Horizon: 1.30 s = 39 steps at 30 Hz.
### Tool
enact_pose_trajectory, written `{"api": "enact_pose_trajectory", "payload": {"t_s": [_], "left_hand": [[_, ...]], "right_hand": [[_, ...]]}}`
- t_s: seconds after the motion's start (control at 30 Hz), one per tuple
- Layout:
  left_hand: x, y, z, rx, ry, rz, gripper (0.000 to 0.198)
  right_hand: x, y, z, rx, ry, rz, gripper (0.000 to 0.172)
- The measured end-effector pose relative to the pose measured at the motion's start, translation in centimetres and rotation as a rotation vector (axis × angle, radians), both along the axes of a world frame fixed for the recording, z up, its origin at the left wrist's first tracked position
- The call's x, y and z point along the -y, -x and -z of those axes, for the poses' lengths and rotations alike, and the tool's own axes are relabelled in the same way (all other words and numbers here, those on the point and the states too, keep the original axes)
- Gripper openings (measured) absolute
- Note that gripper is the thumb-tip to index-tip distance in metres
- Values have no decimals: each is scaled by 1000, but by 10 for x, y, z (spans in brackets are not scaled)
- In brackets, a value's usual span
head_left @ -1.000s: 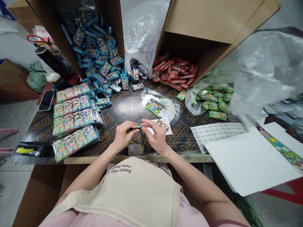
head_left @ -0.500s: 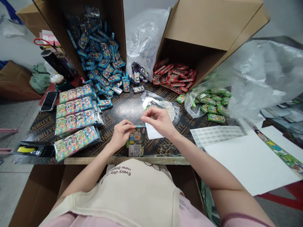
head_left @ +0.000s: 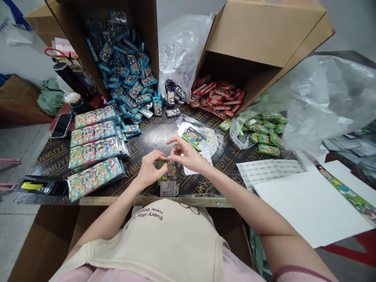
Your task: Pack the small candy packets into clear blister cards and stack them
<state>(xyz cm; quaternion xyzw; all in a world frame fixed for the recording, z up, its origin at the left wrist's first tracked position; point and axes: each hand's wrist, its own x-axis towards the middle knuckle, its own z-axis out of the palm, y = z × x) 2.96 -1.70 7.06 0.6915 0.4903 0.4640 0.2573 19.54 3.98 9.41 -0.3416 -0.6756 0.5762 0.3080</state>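
Black plywood table (head_left: 152, 137) in front of me, crowded: loose blue packets (head_left: 129, 78) spill from a cardboard box (head_left: 147, 39) at far left, red packets (head_left: 216, 98) lie far right, and green packets (head_left: 264, 133) sit by a clear bag (head_left: 239, 131) on the right. Both hands are together at near centre. Left hand (head_left: 149, 169) pinches a small printed strip (head_left: 166, 160), too small to read, just above a colourful card pack (head_left: 169, 178). Right hand (head_left: 188, 153) is right beside it, fingertips at the strip, can't tell if gripping. Risk as I judge it: the strip is tiny, so a slipped pinch could lose it among the plastic sleeves (head_left: 199, 137), and a careless sweep could knock the stacked packs (head_left: 94, 154) at left.
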Motion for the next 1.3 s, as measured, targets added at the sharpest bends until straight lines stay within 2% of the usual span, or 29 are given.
{"api": "enact_pose_trajectory", "payload": {"t_s": [0.13,0.2,0.27,0.33,0.4,0.47,0.53,0.57,0.63,0.7,0.73,0.8,0.87,0.9,0.97,1.07,1.13,1.2,1.3], "left_hand": [[0,-4,2,27,12,-73,15],[0,-5,2,56,18,-86,17],[0,-6,4,87,46,-92,16],[2,-8,10,165,126,-109,13],[6,-13,18,290,271,-95,32],[16,-16,26,390,447,-24,42],[29,-15,26,393,570,40,31],[37,-12,21,371,556,34,29],[54,-1,2,237,379,21,29],[73,16,-25,30,69,37,34],[82,27,-37,-100,-69,-20,38],[95,51,-51,-376,-175,-224,45],[101,76,-47,-596,-91,-447,52],[101,87,-39,-672,-10,-528,53],[99,108,-17,-793,182,-611,53],[95,132,13,-918,320,-618,75],[96,140,22,-963,322,-576,86],[100,143,22,-982,299,-532,87],[103,140,12,-955,261,-531,86]], "right_hand": [[4,2,8,31,-29,59,33],[5,3,14,27,-23,139,36],[8,4,19,-35,97,232,41],[13,6,22,-129,311,270,44],[19,8,22,-209,497,263,42],[24,8,20,-263,592,302,44],[25,3,21,-307,635,396,44],[24,0,24,-327,637,453,44],[20,-8,33,-374,592,564,44],[16,-15,44,-396,566,631,45],[16,-18,50,-388,568,645,45],[21,-21,59,-340,578,633,43],[29,-20,67,-273,558,601,40],[33,-19,70,-242,538,583,38],[40,-16,75,-195,503,538,35],[46,-11,80,-143,456,452,31],[50,-11,81,-106,406,409,30],[53,-12,80,-70,332,388,28],[51,-21,80,9,172,379,24]]}}
